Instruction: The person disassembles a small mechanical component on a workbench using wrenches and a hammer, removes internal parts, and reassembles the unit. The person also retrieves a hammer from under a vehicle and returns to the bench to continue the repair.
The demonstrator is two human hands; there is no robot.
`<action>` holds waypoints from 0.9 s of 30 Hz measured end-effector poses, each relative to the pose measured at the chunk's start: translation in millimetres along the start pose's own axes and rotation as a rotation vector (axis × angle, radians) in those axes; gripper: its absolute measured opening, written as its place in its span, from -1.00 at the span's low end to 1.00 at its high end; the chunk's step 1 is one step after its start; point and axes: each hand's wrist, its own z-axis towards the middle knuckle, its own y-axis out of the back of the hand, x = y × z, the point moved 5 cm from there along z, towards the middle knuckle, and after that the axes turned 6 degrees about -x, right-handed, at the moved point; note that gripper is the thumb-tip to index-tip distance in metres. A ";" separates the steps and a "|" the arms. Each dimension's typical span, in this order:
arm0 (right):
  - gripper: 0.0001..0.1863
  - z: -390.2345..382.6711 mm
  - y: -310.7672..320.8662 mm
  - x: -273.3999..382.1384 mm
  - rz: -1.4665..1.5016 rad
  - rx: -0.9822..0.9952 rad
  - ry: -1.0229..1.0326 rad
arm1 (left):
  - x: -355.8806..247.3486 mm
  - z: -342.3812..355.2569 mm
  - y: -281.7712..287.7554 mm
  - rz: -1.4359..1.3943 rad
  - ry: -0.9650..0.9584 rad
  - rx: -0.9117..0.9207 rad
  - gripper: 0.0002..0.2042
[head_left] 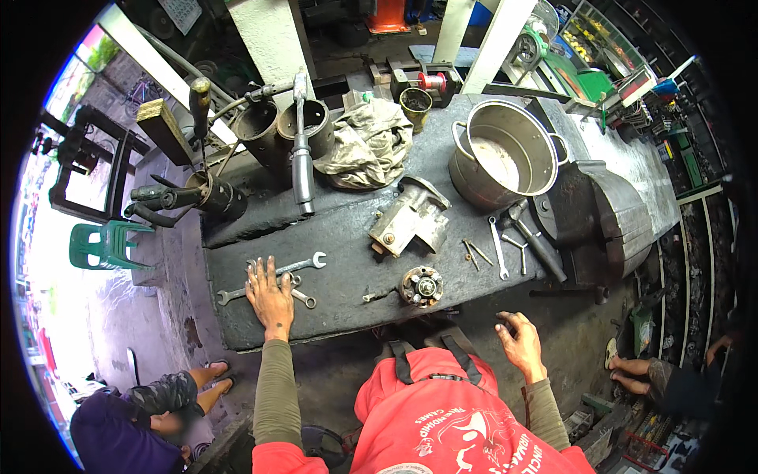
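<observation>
My left hand (270,300) lies with fingers outstretched over several wrenches on the dark workbench (339,272). An open-end wrench (304,265) juts out past its fingertips, and a ring-end wrench (303,298) shows beside the palm. Off the bench's near edge hangs my right hand (521,344), its fingers loosely bent and apart, nothing visible in them. A round metal part with studs (422,286) sits by that edge, a small dark tool (380,295) to its left. Behind it rests a cast metal housing (410,217).
Right of the housing lie bolts (477,253), a combination wrench (499,249) and a hammer (542,243). A large pot (505,150), a crumpled cloth (367,146) and metal cylinders (257,130) stand farther back. People sit at lower left (118,430) and right (683,383).
</observation>
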 end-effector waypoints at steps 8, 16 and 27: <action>-0.68 -19.4 -5.4 0.6 0.071 -0.020 -0.027 | -26.8 -0.7 21.1 -0.183 0.084 -0.008 -0.44; -0.66 24.7 -8.1 23.7 0.082 0.081 0.158 | -187.6 -61.7 84.7 -0.955 -0.138 0.268 -0.17; -0.67 103.0 21.7 13.5 0.185 0.196 0.357 | -275.7 -60.9 96.2 -0.929 -0.100 0.167 -0.24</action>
